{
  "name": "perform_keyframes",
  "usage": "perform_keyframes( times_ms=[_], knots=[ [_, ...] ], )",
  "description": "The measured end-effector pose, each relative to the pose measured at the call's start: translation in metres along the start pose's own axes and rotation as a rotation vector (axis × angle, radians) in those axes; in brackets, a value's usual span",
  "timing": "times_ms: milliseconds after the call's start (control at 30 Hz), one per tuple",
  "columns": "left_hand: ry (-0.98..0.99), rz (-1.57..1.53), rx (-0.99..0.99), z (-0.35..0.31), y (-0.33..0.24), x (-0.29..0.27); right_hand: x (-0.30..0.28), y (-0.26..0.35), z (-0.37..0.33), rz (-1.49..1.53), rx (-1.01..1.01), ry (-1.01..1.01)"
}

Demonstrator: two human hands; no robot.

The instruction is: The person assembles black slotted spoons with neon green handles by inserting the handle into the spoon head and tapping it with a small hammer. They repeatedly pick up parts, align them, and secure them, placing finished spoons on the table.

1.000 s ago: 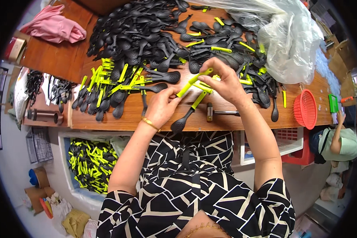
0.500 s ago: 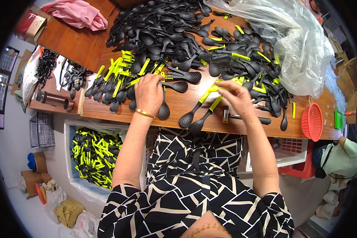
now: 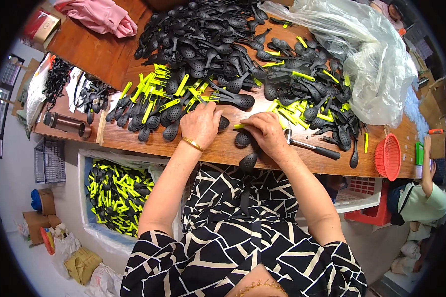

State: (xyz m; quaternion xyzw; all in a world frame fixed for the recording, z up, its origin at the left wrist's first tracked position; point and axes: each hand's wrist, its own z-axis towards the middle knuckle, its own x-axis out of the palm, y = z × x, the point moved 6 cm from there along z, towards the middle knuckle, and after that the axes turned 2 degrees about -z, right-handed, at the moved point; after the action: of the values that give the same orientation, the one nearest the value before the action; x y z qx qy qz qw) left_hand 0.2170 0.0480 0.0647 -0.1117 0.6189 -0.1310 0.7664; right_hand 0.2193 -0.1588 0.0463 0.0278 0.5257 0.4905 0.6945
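Observation:
My left hand (image 3: 200,124) is closed with its fingers curled down over the table, beside a black perforated spoon head (image 3: 223,123) that shows partly past them; what it grips is hidden. My right hand (image 3: 267,129) pinches a yellow-green handle (image 3: 239,126). Below the right hand lie two black perforated spoons, one head (image 3: 242,139) near the fingers and another (image 3: 248,162) over the table's front edge. To the left, spoons with yellow-green handles (image 3: 146,101) lie in a cluster. A hammer (image 3: 312,147) with a black grip lies right of my right hand.
A large heap of black spoons (image 3: 198,39) covers the far table, with more (image 3: 312,84) at right. Loose yellow-green handles (image 3: 292,113) lie there. Around are a clear plastic bag (image 3: 376,74), a red basket (image 3: 388,157), a bin of green-handled spoons (image 3: 119,195) and another person (image 3: 421,203).
My right hand has moved left and nearer to me, and the two green-handled spoons by it have shifted. My left hand has moved right, toward the right one. The hammer has turned slightly.

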Motion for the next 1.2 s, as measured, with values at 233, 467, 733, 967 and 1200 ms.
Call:
perform_keyframes(
  times_ms=[233,467,733,967,1200],
  knots=[
    [-0.233,-0.266,-0.060,-0.014,0.013,-0.019,-0.018,-0.021,0.005,0.657,0.462,-0.066],
    [-0.305,-1.341,-0.345,-0.028,0.047,0.015,-0.034,-0.011,0.017,0.889,0.505,-0.055],
    [0.066,-1.494,-0.237,-0.052,-0.025,-0.019,-0.077,0.034,0.060,0.509,0.087,-0.025],
    [0.083,-1.470,-0.199,-0.052,-0.044,-0.022,-0.090,0.045,0.074,0.249,0.005,0.101],
    [0.132,-1.552,-0.276,-0.055,-0.043,-0.012,-0.089,0.042,0.069,0.216,0.035,0.181]
  ],
)
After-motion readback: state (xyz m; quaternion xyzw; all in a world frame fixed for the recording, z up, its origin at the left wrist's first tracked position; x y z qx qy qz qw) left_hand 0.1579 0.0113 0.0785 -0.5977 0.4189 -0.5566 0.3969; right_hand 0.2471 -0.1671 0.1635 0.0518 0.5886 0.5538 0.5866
